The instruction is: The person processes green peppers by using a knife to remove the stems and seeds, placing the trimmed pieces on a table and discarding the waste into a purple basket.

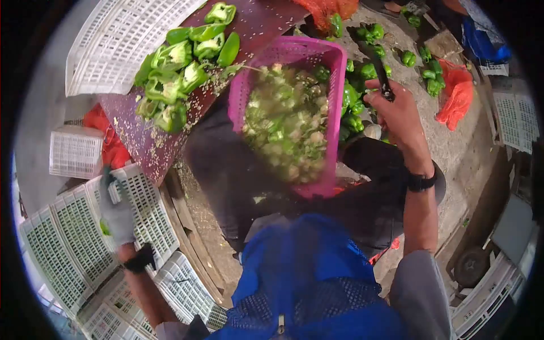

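My right hand (399,113) is wrapped round the dark handle of a knife (386,90), its blade pointing away over the green peppers on the ground. My left hand (118,218), in a grey glove with dark fingertips, is stretched out over the white plastic crates (62,243) on the left. A small bright green piece (105,228) shows at the glove's edge. Between my knees stands a pink basket (336,113) with cut pepper cores and seeds (286,124) inside. Halved green peppers (173,73) lie heaped on a dark red board (153,150) at the upper left.
Whole green peppers (354,102) lie on the ground right of the basket. A red mesh bag (453,93) rests further right. A white crate (122,45) sits tilted on the board, and a small white basket (76,152) stands left of it. A wheel (471,265) shows at lower right.
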Tool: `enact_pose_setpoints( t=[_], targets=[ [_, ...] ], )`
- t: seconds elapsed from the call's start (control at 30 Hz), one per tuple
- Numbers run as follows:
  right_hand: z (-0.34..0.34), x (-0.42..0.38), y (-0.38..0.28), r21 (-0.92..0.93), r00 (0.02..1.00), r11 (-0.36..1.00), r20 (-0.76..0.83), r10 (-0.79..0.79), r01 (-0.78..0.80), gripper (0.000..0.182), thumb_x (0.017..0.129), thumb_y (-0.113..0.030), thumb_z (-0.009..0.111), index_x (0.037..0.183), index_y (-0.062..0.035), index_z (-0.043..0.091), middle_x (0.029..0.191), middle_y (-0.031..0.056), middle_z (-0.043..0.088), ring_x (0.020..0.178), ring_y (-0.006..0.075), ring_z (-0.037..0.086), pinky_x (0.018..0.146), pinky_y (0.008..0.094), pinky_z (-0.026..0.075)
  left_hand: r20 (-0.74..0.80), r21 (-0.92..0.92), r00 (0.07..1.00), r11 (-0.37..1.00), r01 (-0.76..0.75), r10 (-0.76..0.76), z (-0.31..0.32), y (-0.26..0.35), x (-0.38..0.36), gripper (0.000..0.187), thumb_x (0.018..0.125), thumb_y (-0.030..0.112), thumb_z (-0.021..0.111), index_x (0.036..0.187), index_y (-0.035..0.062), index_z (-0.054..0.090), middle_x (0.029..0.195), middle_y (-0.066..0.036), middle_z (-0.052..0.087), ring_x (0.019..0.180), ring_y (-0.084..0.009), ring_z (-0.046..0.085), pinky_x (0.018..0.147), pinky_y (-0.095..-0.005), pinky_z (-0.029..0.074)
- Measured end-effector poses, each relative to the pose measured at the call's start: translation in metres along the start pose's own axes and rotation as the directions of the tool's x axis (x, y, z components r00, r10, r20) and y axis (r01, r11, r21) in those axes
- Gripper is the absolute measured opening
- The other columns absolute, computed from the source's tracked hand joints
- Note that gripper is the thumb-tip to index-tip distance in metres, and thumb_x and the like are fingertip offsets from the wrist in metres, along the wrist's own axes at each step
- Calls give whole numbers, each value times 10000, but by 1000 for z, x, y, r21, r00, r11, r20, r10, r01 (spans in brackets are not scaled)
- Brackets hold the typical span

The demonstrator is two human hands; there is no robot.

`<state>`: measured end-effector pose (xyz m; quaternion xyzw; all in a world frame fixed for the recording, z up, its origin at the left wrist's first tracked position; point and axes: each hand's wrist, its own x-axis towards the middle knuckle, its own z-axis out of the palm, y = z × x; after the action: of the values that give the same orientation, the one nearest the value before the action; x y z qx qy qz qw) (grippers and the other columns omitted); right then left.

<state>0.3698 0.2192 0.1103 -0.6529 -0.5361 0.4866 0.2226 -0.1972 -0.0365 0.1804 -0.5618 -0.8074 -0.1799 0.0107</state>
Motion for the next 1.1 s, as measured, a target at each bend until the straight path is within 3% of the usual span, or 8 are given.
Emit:
enact_pose_setpoints(
  t=[0.07,0.13,0.33,0.57,0.67,0.9,1.0,1.1],
  targets=[
    [-9,-3,12,269,998,962,43,43,-53,441,961,-116,691,1392,-24,669,968,86,765,711,79,613,592,261,488,219,-258,976,965,51,6,78,81,10,517,980,21,740,1488,41,643,1348,-166,740,1255,-295,710,1086,-402,544],
    [-12,-11,16,443,999,896,46,20,-39,477,973,-94,669,1437,7,621,1059,130,761,704,98,611,596,272,506,141,-398,880,839,-370,454,146,166,30,477,958,117,775,1422,44,690,1296,-155,757,1140,-312,745,952,-395,582],
    [-24,-21,37,727,994,680,22,112,-92,604,998,-55,634,1578,33,492,1157,183,731,718,146,653,629,299,567,673,-670,739,431,604,11,379,289,60,384,1037,206,741,1379,34,715,1173,-22,737,943,-139,689,818,-312,560],
    [-58,-29,40,700,925,606,267,270,-378,609,1017,28,604,1611,-4,474,1101,120,735,713,107,646,646,263,542,880,-413,461,297,861,-112,556,331,116,569,1056,439,711,1436,21,640,1221,-64,708,969,-190,667,837,-373,557],
    [-68,-25,46,688,898,579,301,321,-438,602,1008,49,613,1595,-14,499,1111,104,741,727,70,623,659,235,511,831,-554,553,-12,832,-58,630,322,122,494,1037,397,752,1359,34,659,1081,-65,721,851,-203,671,741,-357,563],
    [-70,-20,57,695,907,588,260,330,-414,550,1022,30,599,1565,-25,533,1084,62,739,764,42,612,678,223,508,886,-458,463,177,871,14,617,323,111,476,1072,299,708,1464,47,613,1213,-60,711,1002,-184,673,885,-337,560],
    [-65,-24,56,675,933,646,218,288,-357,518,1023,19,611,1536,-24,561,1066,42,733,776,36,611,667,226,512,836,-528,538,426,734,109,564,311,95,479,1087,257,690,1509,53,593,1270,-58,707,1067,-175,674,947,-328,559],
    [-57,-27,52,574,946,753,152,287,-321,424,1026,-18,654,1450,-26,640,1036,22,726,787,28,610,637,241,508,692,-712,700,330,620,177,471,324,75,551,1046,111,706,1570,40,553,1386,-58,684,1208,-178,667,1056,-324,554]
  ],
)
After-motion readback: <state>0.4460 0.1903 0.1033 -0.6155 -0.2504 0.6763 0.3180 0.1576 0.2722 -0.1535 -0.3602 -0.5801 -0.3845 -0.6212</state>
